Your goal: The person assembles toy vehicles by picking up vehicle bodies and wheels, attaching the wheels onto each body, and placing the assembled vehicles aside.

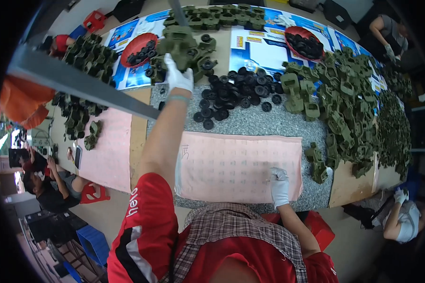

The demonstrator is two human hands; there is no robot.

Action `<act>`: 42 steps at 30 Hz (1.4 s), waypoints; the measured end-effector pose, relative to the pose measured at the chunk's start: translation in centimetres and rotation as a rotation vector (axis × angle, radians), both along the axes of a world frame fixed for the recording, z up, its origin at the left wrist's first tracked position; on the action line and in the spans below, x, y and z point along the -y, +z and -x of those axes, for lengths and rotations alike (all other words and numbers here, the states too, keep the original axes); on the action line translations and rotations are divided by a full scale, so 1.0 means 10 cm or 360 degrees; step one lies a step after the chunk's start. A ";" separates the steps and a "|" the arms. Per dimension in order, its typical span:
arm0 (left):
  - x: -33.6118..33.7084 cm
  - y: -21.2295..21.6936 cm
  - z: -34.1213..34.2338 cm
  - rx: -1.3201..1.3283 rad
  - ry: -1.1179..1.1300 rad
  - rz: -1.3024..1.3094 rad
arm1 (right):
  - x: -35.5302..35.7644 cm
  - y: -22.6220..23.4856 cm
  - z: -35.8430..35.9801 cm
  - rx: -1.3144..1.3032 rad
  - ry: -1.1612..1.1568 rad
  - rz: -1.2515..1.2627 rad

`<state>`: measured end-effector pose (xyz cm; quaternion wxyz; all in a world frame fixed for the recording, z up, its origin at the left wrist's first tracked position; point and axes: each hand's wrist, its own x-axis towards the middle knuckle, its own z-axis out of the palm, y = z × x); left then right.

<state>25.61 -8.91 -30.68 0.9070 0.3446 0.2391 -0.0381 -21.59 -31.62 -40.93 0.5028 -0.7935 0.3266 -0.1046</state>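
My left hand, in a white glove, reaches to the far side of the table. It grips an olive-green plastic toy vehicle body among similar pieces with black wheels; some fingers are hidden by the piece. My right hand, also gloved in white, is low over the right part of a pink cloth with rows of faint marks. Its fingers are curled, and whatever may be inside them is hidden. Beyond the cloth is a loose heap of black toy wheels.
Green vehicle parts are heaped at right, with more along the far edge. Two red bowls hold black pieces. A grey metal bar crosses the upper left. Other people work at left and right.
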 end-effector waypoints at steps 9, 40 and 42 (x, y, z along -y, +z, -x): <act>-0.10 -0.13 -0.95 -0.0138 -0.0170 -0.0218 | 0.28 0.07 0.03 0.0180 0.0188 0.0375; 0.28 -0.78 3.05 0.0042 -0.1542 -0.0969 | 0.94 0.78 -1.69 0.0469 0.0390 0.1247; 0.44 -0.53 2.98 -0.0117 -0.1503 -0.0721 | 0.39 0.86 -1.31 0.0333 0.0530 0.0687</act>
